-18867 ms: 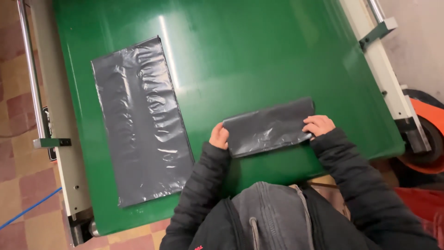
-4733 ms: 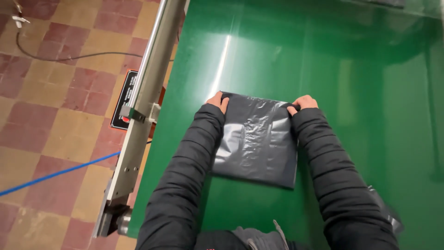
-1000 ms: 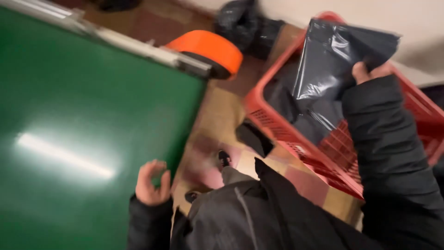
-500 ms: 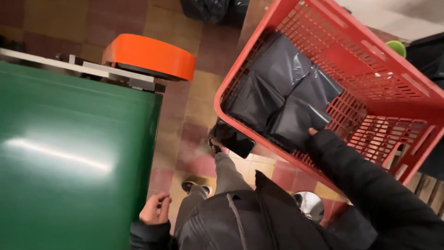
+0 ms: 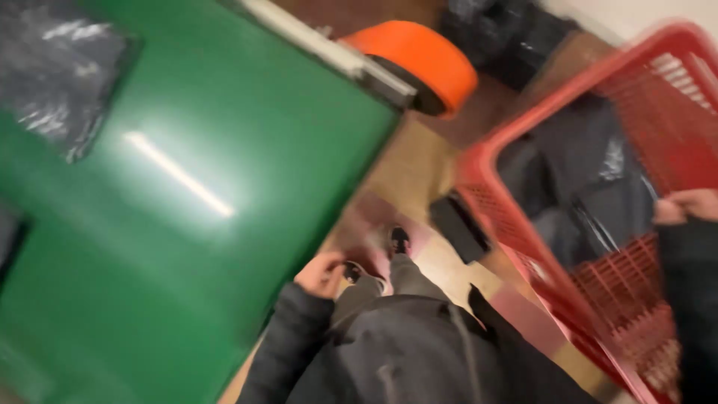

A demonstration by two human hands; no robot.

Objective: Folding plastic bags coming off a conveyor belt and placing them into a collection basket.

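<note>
- Right hand [image 5: 686, 206]: at far right edge of view, over the red plastic basket [image 5: 508, 224]. Fingers curl loosely; looks to hold nothing, but blur makes it hard to be sure. Just beside the dark grey folded bags [image 5: 591, 187] lying inside the basket; can't tell if touching them.
- Left hand [image 5: 321, 273]: low centre, beside the near edge of the green table [image 5: 187, 247]. Fingers bent inward, half-closed, nothing held. Not clearly touching the table.
- Arms: both in dark jacket sleeves. Right arm reaches out to the right w/ hand in the basket; left arm bent, hand close to body, above the person's legs and shoes.
- Another grey plastic bag [image 5: 63, 71] lies flat on the table, top left, well apart from both hands.
- Orange round part [image 5: 419, 60] sits at the table's far corner, btwn table and basket.
- Vs 0.5 s ago: view has swung left, so more table shows and the basket is cut off at right. Right hand has lifted a bit from the bags. Vs 1 s ago: the bag then held up in the right hand is no longer in it; bags lie in the basket.
- Whole frame is motion-blurred.
</note>
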